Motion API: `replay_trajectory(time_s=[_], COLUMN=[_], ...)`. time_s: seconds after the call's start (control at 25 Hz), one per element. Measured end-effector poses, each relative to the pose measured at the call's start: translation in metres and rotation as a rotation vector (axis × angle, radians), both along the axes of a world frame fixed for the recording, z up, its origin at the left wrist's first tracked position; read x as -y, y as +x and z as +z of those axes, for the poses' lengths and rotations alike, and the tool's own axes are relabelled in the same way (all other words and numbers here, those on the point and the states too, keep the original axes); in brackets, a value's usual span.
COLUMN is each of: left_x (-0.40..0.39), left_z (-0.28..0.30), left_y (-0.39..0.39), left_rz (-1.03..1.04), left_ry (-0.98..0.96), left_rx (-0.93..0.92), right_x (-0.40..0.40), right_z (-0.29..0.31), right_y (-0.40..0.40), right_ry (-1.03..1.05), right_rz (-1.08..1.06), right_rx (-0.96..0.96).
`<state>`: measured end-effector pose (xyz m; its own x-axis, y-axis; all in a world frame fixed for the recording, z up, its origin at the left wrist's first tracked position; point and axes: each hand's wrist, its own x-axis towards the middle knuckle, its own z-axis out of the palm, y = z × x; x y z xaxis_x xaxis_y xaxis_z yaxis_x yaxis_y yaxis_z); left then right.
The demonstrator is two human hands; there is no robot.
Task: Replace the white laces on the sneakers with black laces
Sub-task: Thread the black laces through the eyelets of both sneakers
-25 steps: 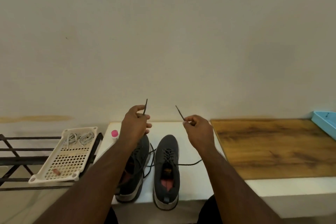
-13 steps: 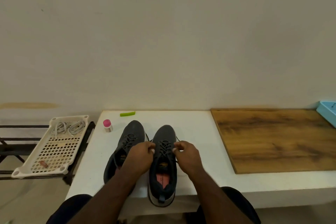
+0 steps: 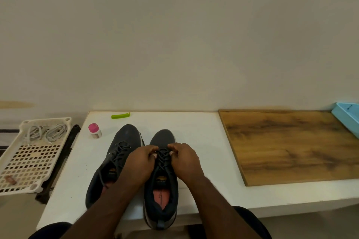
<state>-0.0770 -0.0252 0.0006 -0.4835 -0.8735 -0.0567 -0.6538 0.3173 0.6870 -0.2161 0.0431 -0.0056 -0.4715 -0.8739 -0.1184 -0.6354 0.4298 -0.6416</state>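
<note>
I see two dark grey sneakers (image 3: 124,161) mid-bench; my left hand (image 3: 138,165) and right hand (image 3: 185,161) pinch the right one's black laces (image 3: 163,156); one pink-capped bottle (image 3: 94,130) stands behind.

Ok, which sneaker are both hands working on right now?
The right sneaker, nearer the wooden board; left hand and right hand pinch its black lace.

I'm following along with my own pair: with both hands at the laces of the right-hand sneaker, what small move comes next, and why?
Probably tighten the black lace and start its knot. Left hand and right hand both pinch it over the right-hand sneaker, which looks fully laced, like the other sneaker.
</note>
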Motion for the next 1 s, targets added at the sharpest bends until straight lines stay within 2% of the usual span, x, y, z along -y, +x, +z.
replay_trajectory(time_s=[0.44, 1.0], left_x=[0.017, 0.013], left_z=[-0.022, -0.027], left_y=[-0.01, -0.007], left_rz=[-0.133, -0.071], left_ry=[-0.08, -0.126], left_rx=[0.045, -0.023], right_x=[0.007, 0.006], right_z=[-0.009, -0.014], right_y=[-0.019, -0.006], right_ry=[0.009, 0.015], right_rz=[0.081, 0.144], right_rx=[0.015, -0.14])
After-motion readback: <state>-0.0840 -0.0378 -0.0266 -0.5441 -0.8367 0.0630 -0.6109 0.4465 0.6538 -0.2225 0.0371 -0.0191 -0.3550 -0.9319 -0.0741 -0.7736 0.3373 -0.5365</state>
